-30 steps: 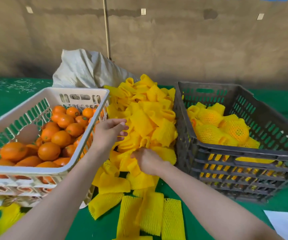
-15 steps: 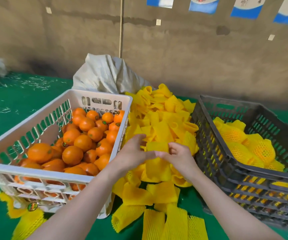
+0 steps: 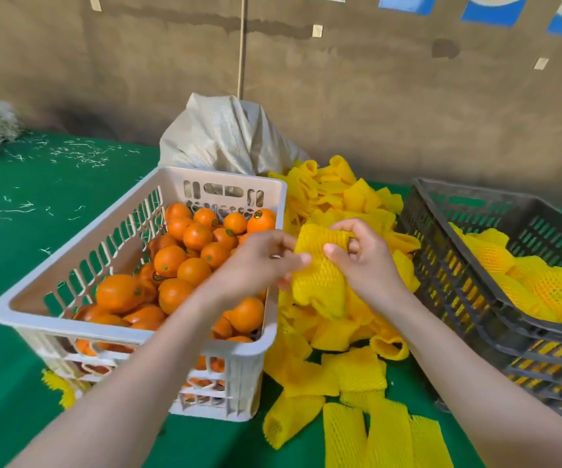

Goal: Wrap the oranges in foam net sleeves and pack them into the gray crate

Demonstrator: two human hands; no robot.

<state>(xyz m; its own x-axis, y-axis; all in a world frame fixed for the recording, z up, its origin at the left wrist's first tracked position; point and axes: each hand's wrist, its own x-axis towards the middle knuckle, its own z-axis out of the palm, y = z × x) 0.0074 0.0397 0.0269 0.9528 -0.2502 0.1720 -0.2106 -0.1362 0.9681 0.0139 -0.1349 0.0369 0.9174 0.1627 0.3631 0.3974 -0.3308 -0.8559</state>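
Note:
A yellow foam net sleeve (image 3: 320, 271) hangs between both hands above the sleeve pile (image 3: 350, 332). My right hand (image 3: 367, 261) grips its upper right edge with fingers tucked into the opening. My left hand (image 3: 259, 265) pinches its left edge, over the right rim of the white crate (image 3: 70, 319). That crate holds many bare oranges (image 3: 185, 261). The gray crate (image 3: 475, 292) stands at the right with several sleeved oranges (image 3: 543, 285) inside.
A pale woven sack (image 3: 228, 136) leans behind the white crate against the brown wall. Loose flat sleeves (image 3: 380, 434) lie on the green table near me. Straw-like scraps (image 3: 36, 184) litter the green surface at the left.
Both hands have lifted one sleeve off the pile and hold it higher; my right fingers have worked into its opening. The camera view has tilted up and shifted left.

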